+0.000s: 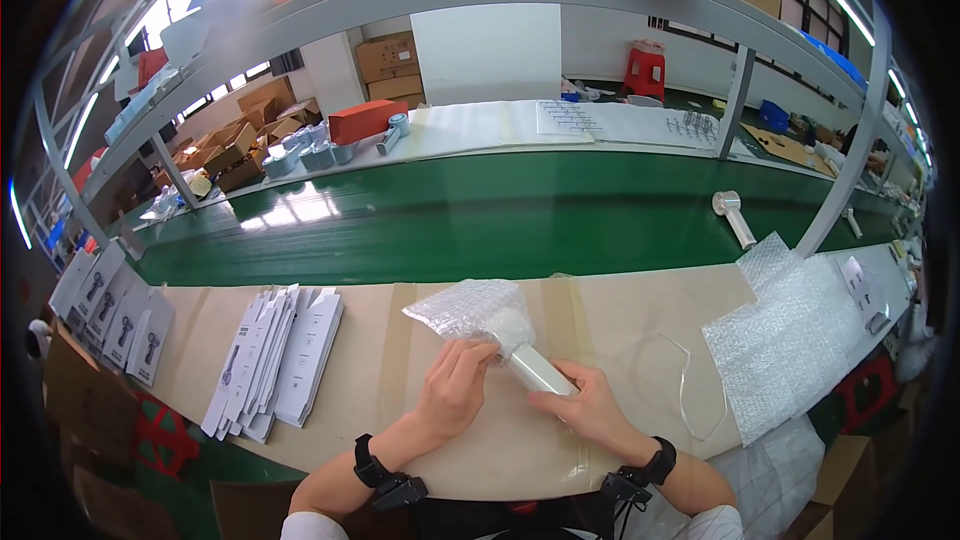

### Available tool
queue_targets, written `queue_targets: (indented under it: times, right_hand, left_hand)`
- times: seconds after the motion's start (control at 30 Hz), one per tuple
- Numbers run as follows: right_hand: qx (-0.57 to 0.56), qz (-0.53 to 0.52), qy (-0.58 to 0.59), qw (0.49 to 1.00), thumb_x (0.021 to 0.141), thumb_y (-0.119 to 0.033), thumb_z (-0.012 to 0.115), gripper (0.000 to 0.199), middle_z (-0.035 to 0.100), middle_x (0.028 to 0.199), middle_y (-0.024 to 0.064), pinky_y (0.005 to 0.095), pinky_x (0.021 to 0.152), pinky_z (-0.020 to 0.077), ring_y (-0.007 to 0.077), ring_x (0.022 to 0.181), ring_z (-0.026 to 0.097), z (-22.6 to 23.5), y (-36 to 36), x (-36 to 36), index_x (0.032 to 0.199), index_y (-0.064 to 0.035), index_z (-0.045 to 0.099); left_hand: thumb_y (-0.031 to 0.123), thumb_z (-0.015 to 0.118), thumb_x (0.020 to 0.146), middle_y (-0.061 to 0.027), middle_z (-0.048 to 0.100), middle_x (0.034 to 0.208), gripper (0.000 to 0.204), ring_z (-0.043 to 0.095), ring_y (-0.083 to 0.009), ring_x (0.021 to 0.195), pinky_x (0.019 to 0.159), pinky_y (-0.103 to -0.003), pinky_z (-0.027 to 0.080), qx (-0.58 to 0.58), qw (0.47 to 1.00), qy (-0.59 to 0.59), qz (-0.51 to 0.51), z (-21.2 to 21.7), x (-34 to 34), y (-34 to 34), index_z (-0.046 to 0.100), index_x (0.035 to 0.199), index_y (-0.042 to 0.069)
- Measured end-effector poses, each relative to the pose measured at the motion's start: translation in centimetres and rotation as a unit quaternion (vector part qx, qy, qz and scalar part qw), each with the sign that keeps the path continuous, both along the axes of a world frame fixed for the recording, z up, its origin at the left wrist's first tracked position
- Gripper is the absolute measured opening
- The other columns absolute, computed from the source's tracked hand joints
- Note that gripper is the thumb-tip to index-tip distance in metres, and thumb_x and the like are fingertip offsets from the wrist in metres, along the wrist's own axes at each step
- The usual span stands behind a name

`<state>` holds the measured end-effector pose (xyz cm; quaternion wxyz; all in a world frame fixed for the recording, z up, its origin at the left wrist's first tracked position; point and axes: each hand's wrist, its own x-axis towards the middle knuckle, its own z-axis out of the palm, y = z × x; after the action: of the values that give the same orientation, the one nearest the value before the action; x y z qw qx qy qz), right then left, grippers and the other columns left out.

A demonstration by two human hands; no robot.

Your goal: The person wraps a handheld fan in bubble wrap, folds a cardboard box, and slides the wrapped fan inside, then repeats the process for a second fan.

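Observation:
A white handheld fan (541,372) is held at a slant over the near middle of the table. Clear bubble wrap (470,305) covers its head, while the handle sticks out bare toward the lower right. My right hand (590,402) is closed round the lower end of that handle. At the neck, my left hand (460,385) pinches the edge of the bubble wrap between its fingers. How the wrap sits round the hidden head I cannot tell.
Flat white printed boxes (270,360) lie stacked on the left, with more standing boxes (115,320) beyond. Bubble wrap sheets (780,350) cover the table's right end. Another white fan (733,217) lies on the green conveyor belt (450,215). A grey frame (740,105) stands beyond.

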<state>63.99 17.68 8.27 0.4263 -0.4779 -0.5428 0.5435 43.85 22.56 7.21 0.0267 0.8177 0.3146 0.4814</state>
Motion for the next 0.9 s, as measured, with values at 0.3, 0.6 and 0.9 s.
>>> queue_targets:
  times: [0.3,0.6,0.9]
  right_hand:
    - [-0.241,0.019,0.245,0.939,0.086,-0.014,0.069,0.025,0.057,0.072,0.0023,0.0259,0.048,0.0369,0.0087,0.052,0.048,-0.6,0.7,1.1,0.106,-0.0006,0.063]
    - [0.142,-0.003,-0.051,0.988,0.085,-0.023,0.069,0.037,0.063,0.077,0.0112,0.0363,0.056,0.0481,0.0241,0.061,0.061,-3.1,0.6,-0.3,0.113,-0.0009,0.06]
    - [0.201,-0.07,-0.4,0.891,0.073,-0.021,0.074,0.053,0.066,0.103,0.0239,0.0394,0.068,0.0535,0.0441,0.085,0.064,-1.6,0.3,0.3,0.12,-0.0005,0.06]
  left_hand:
    - [-0.012,0.059,0.08,-0.0162,0.059,0.092,0.029,0.059,-0.0331,0.084,0.072,-0.041,0.05,-0.071,0.994,0.021,-0.076,-0.2,1.3,-1.7,0.055,0.107,-0.003]
    - [-0.014,0.058,0.078,-0.0159,0.058,0.087,0.032,0.058,-0.0346,0.078,0.065,-0.04,0.048,-0.023,0.989,0.072,-0.125,-0.1,1.7,-2.3,0.053,0.107,0.001]
    - [-0.014,0.058,0.076,-0.0145,0.055,0.089,0.031,0.055,-0.0347,0.078,0.067,-0.041,0.046,-0.079,0.981,0.062,-0.166,0.3,1.7,-3.0,0.049,0.101,0.002]
